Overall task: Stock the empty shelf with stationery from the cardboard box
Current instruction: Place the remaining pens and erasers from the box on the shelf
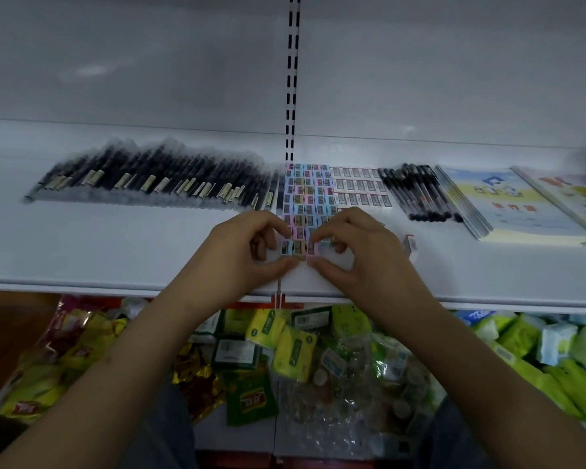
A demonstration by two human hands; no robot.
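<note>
On the white shelf (115,252) lies a block of small pastel pencil sharpeners (307,194) in tidy rows at the middle. My left hand (247,252) and my right hand (349,252) meet at the block's near end, each pinching the nearest row of sharpeners (296,247) between thumb and curled fingers. Left of the block lies a long row of black pens in clear sleeves (156,179). To its right sit white erasers with barcodes (359,186), then black pens (420,192). The cardboard box is not in view.
Thin workbooks (521,201) lie at the shelf's right end. A single small eraser (409,244) lies loose right of my right hand. A slotted upright (293,79) runs up the back wall. Below the shelf, snack bags and tissue packs (291,350) fill the lower level.
</note>
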